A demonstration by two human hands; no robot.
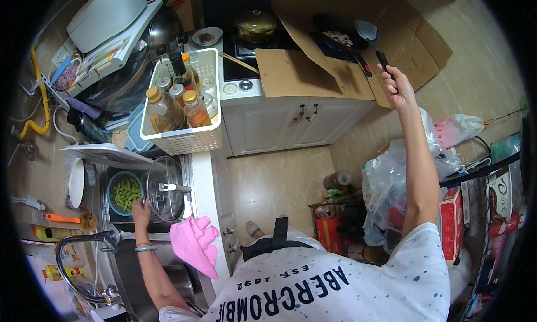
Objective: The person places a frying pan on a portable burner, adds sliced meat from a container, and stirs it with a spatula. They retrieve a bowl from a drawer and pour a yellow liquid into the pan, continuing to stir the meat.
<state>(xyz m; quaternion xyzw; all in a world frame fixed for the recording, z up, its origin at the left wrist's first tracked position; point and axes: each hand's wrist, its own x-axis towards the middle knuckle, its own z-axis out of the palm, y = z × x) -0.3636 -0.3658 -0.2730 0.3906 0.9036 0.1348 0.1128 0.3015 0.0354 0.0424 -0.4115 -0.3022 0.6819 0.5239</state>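
Observation:
My right hand (pixel 396 86) is closed around the black handle of a metal spatula (pixel 367 31), raised beside a dark frying pan (pixel 322 24) with pieces of meat (pixel 339 38). Blue flame shows under the pan. My left hand (pixel 141 211) is at the lower right rim of a blue colander (pixel 110 192) holding green pods (pixel 127 195); its fingertips are small in the view, so their grip is unclear. Just right of that hand, a glass lid (pixel 156 183) stands tilted over the sink rack. A pink cloth or glove (pixel 194 242) hangs over the counter edge.
Cardboard sheets (pixel 302 72) surround the pan. A white basket of bottles (pixel 188 140) stands on the counter, near chopsticks (pixel 239 63) and a lidded amber glass pot (pixel 256 26). The faucet (pixel 79 238) arches over the left sink basin. Plastic bags (pixel 386 175) and boxes fill the right side.

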